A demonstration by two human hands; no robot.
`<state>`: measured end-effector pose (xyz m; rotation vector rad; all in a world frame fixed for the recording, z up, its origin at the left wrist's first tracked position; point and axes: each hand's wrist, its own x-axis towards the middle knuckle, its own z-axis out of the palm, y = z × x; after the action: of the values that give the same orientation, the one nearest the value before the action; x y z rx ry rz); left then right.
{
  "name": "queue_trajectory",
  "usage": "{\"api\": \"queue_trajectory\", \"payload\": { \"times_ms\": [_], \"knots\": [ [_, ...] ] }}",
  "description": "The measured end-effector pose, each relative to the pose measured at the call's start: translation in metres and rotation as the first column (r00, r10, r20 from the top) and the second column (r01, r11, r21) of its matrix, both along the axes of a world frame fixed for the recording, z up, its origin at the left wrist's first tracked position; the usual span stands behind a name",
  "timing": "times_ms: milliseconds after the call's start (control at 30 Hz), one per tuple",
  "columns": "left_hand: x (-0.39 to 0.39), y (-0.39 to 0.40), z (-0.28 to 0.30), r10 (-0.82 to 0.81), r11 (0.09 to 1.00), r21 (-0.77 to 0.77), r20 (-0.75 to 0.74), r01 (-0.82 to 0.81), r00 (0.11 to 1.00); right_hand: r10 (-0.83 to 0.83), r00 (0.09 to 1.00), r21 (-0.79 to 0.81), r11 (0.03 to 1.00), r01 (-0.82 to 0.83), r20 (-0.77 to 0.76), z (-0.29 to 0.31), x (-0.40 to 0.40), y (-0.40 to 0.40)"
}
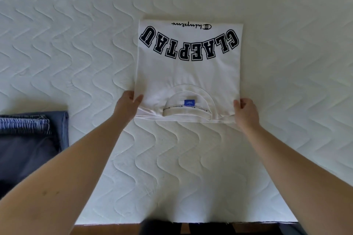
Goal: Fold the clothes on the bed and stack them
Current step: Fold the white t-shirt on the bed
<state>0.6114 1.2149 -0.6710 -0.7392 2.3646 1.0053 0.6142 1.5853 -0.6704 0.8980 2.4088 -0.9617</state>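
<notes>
A white t-shirt (188, 74) with black block letters lies folded into a rectangle on the bed, its collar and blue label toward me. My left hand (127, 104) pinches the shirt's near left corner, thumb on top. My right hand (246, 109) pinches the near right corner the same way. The near edge is slightly raised off the mattress, showing the layers beneath. A folded dark blue garment (28, 145) with an elastic waistband lies at the left edge of the view.
The white quilted mattress (76, 44) fills the view around the shirt. Its near edge (191, 222) runs along the bottom, with wooden floor below it.
</notes>
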Motion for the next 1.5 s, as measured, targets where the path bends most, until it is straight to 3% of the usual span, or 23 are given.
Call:
{"api": "queue_trajectory", "payload": {
  "times_ms": [167, 300, 467, 667, 900, 1033, 1300, 1500],
  "knots": [
    [-0.016, -0.014, -0.011, 0.022, 0.985, 0.167, 0.186, -0.054, 0.982, -0.099, 0.993, -0.054, 0.993, 0.103, 0.068, -0.009, -0.010, 0.003],
    [-0.016, -0.022, -0.017, 0.049, 0.963, 0.248, 0.218, -0.104, 0.975, -0.041, 0.991, -0.040, 0.998, 0.047, 0.130, -0.011, -0.012, -0.001],
    [-0.010, -0.024, -0.022, 0.080, 0.927, 0.345, 0.196, -0.145, 0.977, -0.080, 0.993, -0.093, 0.992, 0.088, 0.091, -0.006, -0.010, -0.006],
    [-0.002, -0.021, -0.019, 0.091, 0.900, 0.414, 0.122, -0.134, 0.988, -0.093, 0.994, -0.307, 0.946, 0.108, 0.065, 0.000, 0.000, -0.001],
    [0.005, -0.013, 0.015, 0.141, 0.896, 0.429, -0.029, -0.115, 0.990, -0.210, 0.978, -0.529, 0.828, 0.186, 0.014, 0.038, -0.002, -0.001],
    [0.008, -0.008, 0.055, 0.225, 0.826, 0.537, -0.037, -0.171, 0.974, -0.215, 0.976, -0.564, 0.811, 0.155, -0.041, 0.077, -0.002, 0.000],
    [0.055, -0.009, 0.197, 0.440, 0.727, 0.637, -0.147, -0.256, 0.886, -0.193, 0.975, -0.591, 0.802, 0.091, -0.112, 0.209, 0.002, 0.001],
    [0.127, -0.022, 0.287, 0.501, 0.715, 0.643, -0.195, -0.276, 0.843, -0.093, 0.990, -0.638, 0.770, 0.002, -0.109, 0.303, 0.031, -0.015]
  ]
}}
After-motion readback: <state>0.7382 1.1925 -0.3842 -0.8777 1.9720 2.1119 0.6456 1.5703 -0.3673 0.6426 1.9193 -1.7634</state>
